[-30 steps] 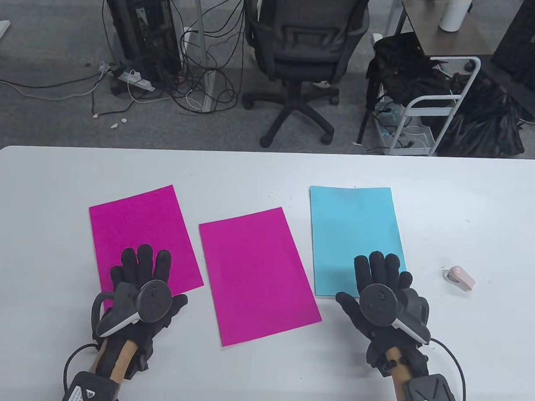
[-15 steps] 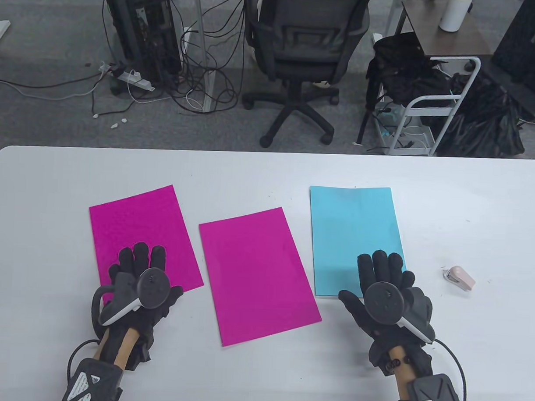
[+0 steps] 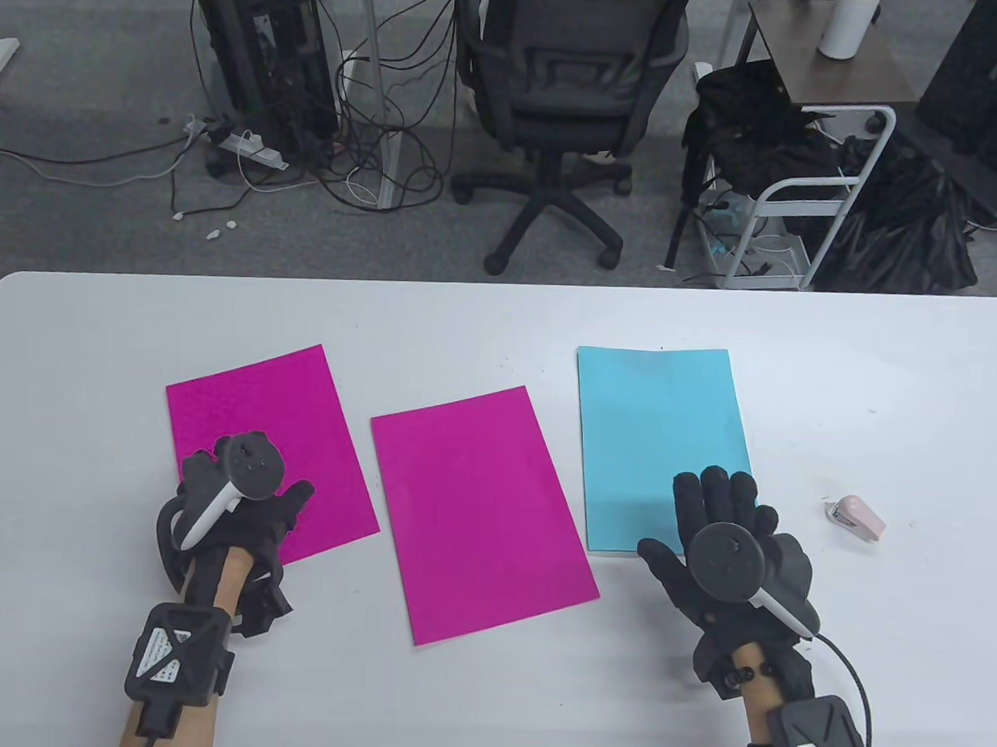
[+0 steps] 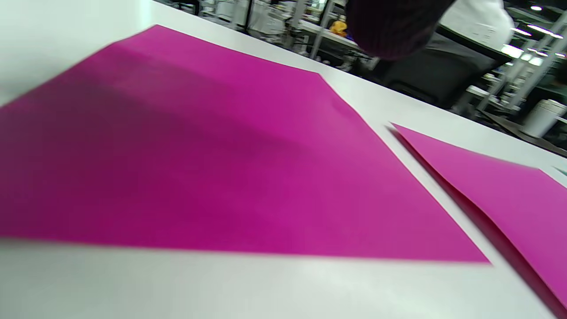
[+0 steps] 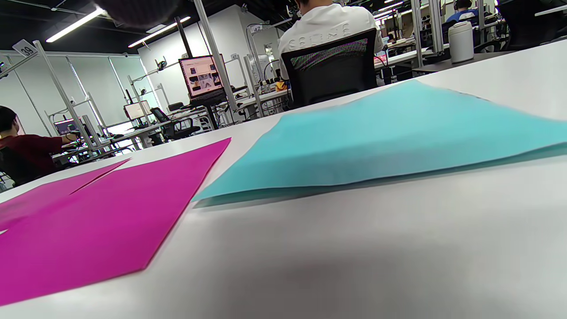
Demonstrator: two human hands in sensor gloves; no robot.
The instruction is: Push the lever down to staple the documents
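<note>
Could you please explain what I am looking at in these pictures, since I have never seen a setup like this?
No robot here: a person's two hands in black sensor gloves, each with a tracker strapped on its back. One camera looks down on the white table; one sits on each wrist, looking low across the surface. The left hand is over the left magenta sheet, the right hand over the near end of the blue sheet, fingers spread. A second magenta sheet lies between them. The small pink stapler sits untouched to the right. Neither hand has a grip on anything I can see.
</note>
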